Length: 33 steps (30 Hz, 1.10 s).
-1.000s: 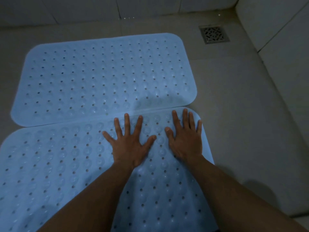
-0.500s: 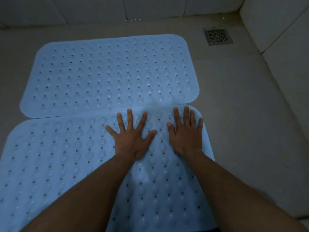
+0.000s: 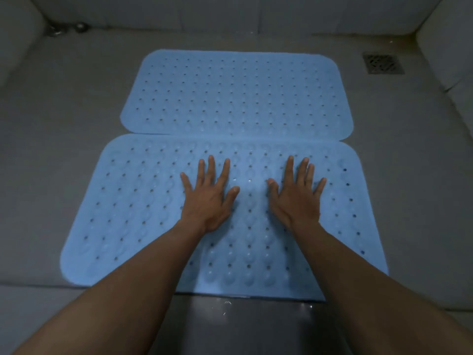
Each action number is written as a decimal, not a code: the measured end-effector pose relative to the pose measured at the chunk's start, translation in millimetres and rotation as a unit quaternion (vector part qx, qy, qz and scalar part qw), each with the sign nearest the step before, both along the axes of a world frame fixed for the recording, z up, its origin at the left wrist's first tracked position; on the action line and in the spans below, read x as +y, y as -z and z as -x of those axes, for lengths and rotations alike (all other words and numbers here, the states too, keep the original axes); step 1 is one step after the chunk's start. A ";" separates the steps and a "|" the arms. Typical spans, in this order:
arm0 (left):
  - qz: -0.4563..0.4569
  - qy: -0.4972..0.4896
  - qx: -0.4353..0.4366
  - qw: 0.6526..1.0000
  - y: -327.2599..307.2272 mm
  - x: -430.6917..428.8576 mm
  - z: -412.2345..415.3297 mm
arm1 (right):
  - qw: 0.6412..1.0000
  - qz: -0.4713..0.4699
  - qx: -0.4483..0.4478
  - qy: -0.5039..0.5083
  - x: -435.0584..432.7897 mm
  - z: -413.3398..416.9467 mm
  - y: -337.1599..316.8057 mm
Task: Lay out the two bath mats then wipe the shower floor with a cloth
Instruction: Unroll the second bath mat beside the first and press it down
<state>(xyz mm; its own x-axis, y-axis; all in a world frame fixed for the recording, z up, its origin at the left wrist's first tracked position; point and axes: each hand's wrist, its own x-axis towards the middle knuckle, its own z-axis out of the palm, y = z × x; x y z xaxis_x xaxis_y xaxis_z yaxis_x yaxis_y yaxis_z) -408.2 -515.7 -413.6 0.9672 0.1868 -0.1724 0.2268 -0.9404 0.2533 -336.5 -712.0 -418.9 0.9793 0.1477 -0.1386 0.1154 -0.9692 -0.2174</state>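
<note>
Two light blue perforated bath mats lie flat on the shower floor, long edges touching. The far mat point(image 3: 236, 94) sits toward the back wall; the near mat point(image 3: 133, 208) lies in front of it, its front edge at the floor's step. My left hand point(image 3: 208, 198) presses flat on the near mat with fingers spread. My right hand point(image 3: 297, 196) presses flat beside it, a gap of mat between the two. No cloth is in view.
A square metal drain grate point(image 3: 383, 63) sits in the floor at the far right. Tiled walls enclose the floor at the back and both sides. A darker glossy strip point(image 3: 243, 326) runs below the near mat's front edge. Small metal fittings point(image 3: 57, 29) sit in the far left corner.
My hands have spread farther apart on the near mat, and the view has pulled back and swung left, so both mats appear centred and whole.
</note>
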 end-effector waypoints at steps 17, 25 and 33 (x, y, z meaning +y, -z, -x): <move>-0.061 -0.109 0.015 0.992 30.5 132.5 135.5 | 0.994 0.010 0.039 -0.107 141.2 153.4 22.4; -0.057 -0.109 0.015 0.992 28.7 133.3 134.4 | 0.993 0.030 0.049 -0.103 145.2 154.7 20.4; -0.046 -0.106 0.074 0.991 18.1 134.8 131.9 | 0.992 0.014 0.081 -0.098 149.7 153.7 15.3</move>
